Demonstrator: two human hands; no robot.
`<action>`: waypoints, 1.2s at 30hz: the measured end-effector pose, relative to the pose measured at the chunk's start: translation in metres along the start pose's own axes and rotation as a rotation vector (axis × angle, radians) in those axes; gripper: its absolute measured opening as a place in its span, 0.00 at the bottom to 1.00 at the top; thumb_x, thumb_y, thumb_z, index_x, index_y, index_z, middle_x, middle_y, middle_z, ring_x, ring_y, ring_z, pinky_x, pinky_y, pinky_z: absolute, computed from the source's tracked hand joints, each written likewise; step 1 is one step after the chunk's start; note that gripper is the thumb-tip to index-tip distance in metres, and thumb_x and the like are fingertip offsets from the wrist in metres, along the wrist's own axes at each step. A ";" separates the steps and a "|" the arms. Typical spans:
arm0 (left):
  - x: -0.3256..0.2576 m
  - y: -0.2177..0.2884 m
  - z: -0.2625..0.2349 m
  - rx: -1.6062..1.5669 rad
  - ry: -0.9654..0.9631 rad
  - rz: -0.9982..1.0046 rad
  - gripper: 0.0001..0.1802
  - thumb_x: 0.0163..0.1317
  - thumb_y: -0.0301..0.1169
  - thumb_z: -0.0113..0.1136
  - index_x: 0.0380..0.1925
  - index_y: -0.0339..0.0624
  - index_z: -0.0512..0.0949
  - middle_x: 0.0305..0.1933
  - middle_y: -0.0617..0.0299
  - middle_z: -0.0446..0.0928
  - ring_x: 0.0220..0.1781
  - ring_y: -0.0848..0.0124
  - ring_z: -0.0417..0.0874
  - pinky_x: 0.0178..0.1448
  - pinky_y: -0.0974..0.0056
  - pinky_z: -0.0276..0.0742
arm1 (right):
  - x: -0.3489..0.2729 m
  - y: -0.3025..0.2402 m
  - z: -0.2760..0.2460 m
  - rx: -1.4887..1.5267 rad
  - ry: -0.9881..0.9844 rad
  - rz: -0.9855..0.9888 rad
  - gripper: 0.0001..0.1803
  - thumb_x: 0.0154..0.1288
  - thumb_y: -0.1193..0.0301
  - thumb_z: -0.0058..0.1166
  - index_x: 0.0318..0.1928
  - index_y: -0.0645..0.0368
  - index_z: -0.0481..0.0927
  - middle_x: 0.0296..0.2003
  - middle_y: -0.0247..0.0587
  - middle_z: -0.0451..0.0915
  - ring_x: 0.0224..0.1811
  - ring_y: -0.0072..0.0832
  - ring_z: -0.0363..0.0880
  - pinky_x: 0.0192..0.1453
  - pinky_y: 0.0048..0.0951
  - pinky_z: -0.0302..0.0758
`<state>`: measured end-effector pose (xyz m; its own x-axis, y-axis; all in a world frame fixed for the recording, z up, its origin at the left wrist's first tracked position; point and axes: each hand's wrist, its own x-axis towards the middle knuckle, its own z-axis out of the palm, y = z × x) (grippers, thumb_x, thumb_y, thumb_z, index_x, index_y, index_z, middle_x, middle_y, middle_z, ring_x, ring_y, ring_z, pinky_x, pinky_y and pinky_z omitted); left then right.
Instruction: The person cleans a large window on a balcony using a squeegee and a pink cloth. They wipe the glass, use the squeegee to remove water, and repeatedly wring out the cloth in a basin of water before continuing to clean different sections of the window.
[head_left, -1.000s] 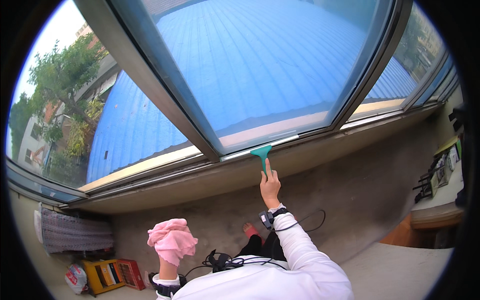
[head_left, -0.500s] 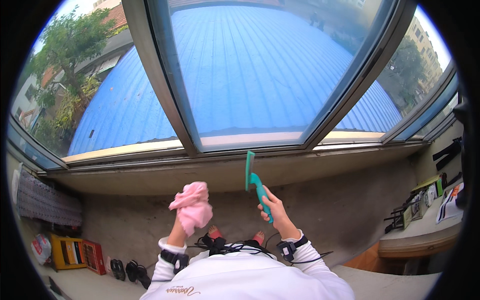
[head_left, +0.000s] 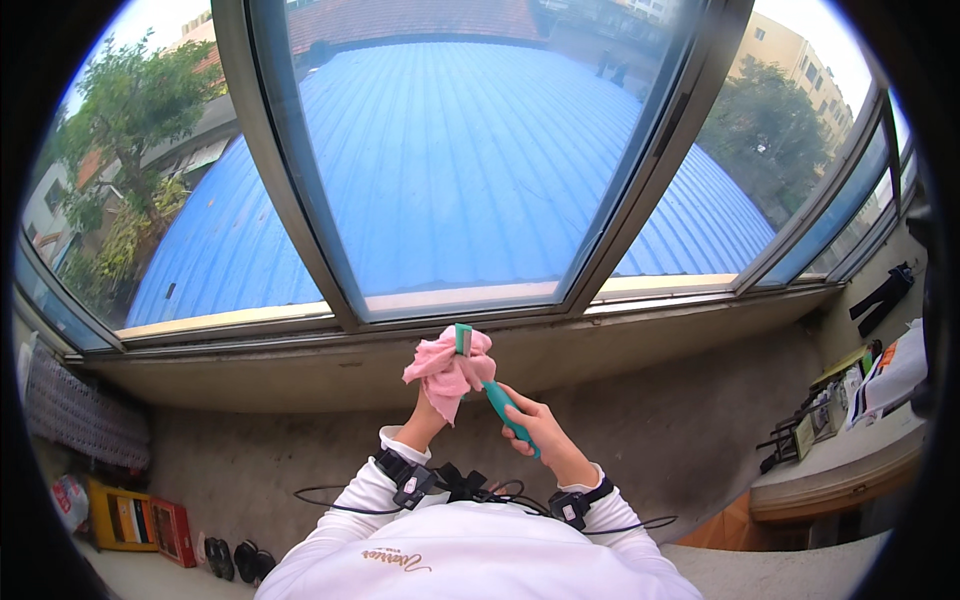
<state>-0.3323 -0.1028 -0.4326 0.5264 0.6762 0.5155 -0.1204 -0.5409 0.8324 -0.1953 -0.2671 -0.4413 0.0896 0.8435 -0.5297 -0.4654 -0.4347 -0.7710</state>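
Note:
My right hand (head_left: 541, 428) grips the handle of a teal squeegee (head_left: 497, 400), its fingers wrapped round the lower part. The squeegee's head points up and away from me. My left hand (head_left: 426, 411) is closed on a crumpled pink cloth (head_left: 436, 366), which hides most of its fingers. The cloth is bunched around the squeegee's head, and only the top end of the head shows above the folds. Both hands are in front of my body, below the window sill.
Ahead stands a metal-framed window (head_left: 450, 170), with a blue corrugated roof outside. Left are a yellow box (head_left: 103, 510), a red box (head_left: 172, 530) and black shoes (head_left: 246, 560). A shelf top (head_left: 840, 465) with small items is at the right. Cables run from my wrist straps.
The cloth has moved right and the squeegee head left, so they now meet, with the cloth around the head. The window has shifted left in the view.

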 end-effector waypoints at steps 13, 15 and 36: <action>-0.025 -0.061 0.046 0.472 -0.455 -0.192 0.07 0.57 0.38 0.62 0.28 0.50 0.76 0.25 0.62 0.76 0.33 0.61 0.81 0.40 0.56 0.75 | -0.043 -0.034 -0.065 0.398 -0.248 -0.055 0.32 0.81 0.65 0.45 0.80 0.41 0.55 0.27 0.43 0.72 0.17 0.20 0.61 0.18 0.19 0.57; -0.026 -0.054 0.051 0.100 -0.426 -0.255 0.09 0.53 0.41 0.63 0.24 0.50 0.76 0.23 0.62 0.76 0.30 0.61 0.81 0.37 0.56 0.74 | -0.047 -0.038 -0.080 0.409 -0.261 -0.037 0.32 0.81 0.65 0.44 0.81 0.40 0.55 0.28 0.43 0.71 0.17 0.20 0.60 0.19 0.19 0.57; -0.029 -0.010 0.106 0.900 0.388 0.450 0.08 0.64 0.33 0.61 0.41 0.47 0.76 0.45 0.64 0.77 0.43 0.70 0.78 0.51 0.64 0.76 | -0.062 -0.037 -0.140 -0.181 -0.005 0.041 0.29 0.79 0.66 0.50 0.77 0.41 0.64 0.25 0.39 0.74 0.16 0.20 0.64 0.19 0.21 0.60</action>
<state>-0.2567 -0.1702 -0.4772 0.2664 0.3499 0.8981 0.5104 -0.8416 0.1765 -0.0608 -0.3476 -0.4296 0.0690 0.8250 -0.5609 -0.3025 -0.5184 -0.7998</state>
